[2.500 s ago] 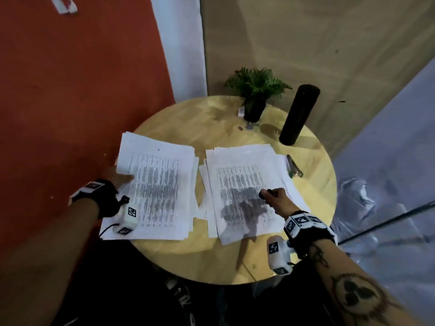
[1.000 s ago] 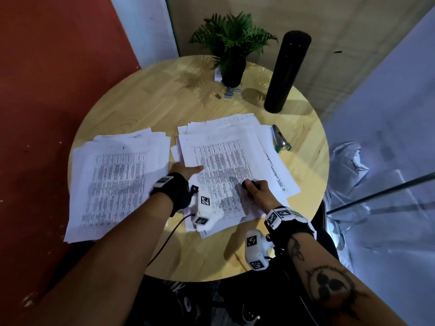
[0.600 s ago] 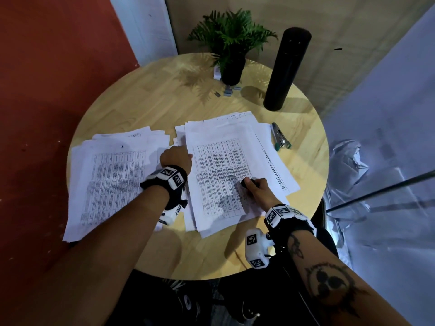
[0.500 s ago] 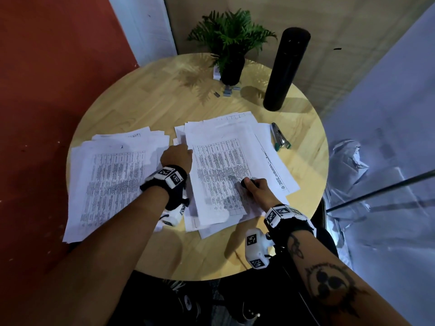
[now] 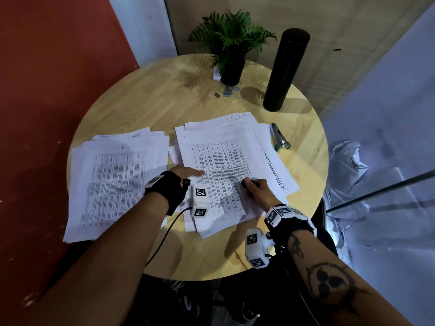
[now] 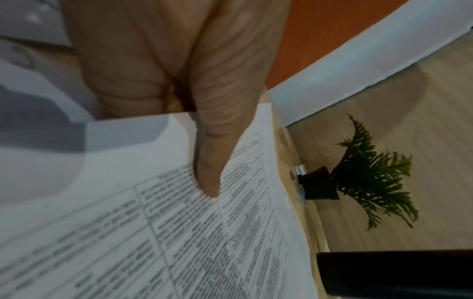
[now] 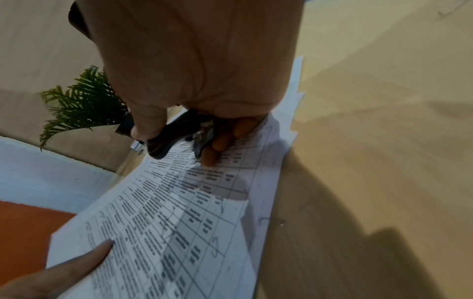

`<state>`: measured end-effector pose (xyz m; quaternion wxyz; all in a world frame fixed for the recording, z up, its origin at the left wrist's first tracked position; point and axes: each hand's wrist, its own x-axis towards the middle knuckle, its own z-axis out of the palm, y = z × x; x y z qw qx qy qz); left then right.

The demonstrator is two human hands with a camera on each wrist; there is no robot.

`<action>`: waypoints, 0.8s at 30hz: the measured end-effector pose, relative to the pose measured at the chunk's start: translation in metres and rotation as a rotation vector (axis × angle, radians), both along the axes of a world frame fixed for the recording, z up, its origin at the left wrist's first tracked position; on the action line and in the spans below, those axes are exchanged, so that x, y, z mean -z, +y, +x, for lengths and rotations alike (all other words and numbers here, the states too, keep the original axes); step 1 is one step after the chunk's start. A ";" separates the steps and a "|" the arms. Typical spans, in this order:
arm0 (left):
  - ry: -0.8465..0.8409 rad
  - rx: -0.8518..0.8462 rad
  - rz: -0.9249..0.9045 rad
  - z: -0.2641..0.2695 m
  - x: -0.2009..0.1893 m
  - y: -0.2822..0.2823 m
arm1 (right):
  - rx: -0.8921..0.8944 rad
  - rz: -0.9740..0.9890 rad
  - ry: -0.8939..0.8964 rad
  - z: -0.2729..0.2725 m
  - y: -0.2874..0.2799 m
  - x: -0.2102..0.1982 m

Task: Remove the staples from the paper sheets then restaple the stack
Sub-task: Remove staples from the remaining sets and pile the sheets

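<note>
Two loose stacks of printed sheets lie on the round wooden table (image 5: 146, 107): a left stack (image 5: 115, 182) and a right stack (image 5: 223, 158). My left hand (image 5: 187, 171) is at the right stack's left edge. Its thumb (image 6: 211, 165) lies on the top sheet (image 6: 179, 232) with the fingers under the sheet's edge, pinching it. My right hand (image 5: 256, 189) rests on the same sheet near its lower right and grips a black staple remover (image 7: 163, 141). A silver and green stapler (image 5: 279, 138) lies on the table just right of the right stack.
A potted fern (image 5: 230, 43) and a tall black bottle (image 5: 284, 69) stand at the table's far side, with small staple pieces (image 5: 229, 91) by the pot. A red wall is on the left, and crumpled plastic (image 5: 348, 161) lies on the floor to the right.
My left hand went from the left stack to the right one. Half a second ago it was knuckles-up at that stack's edge; now its thumb lies over the top sheet. My right hand stayed put.
</note>
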<state>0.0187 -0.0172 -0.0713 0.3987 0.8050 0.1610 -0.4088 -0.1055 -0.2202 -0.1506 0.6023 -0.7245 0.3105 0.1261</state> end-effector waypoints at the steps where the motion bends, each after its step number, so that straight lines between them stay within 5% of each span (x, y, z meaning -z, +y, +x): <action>1: -0.013 -0.002 -0.009 -0.002 0.002 0.001 | 0.003 -0.006 -0.003 0.000 0.001 -0.003; 9: -0.278 -0.358 -0.350 -0.013 0.018 -0.001 | -0.048 -0.028 -0.085 -0.023 0.008 -0.047; 16: -0.505 -0.229 -0.544 -0.016 -0.053 -0.002 | 0.169 0.188 -0.284 -0.014 -0.019 -0.122; 24: -0.575 -0.157 -0.689 -0.013 -0.122 0.024 | 0.099 0.480 -0.608 0.017 -0.042 -0.229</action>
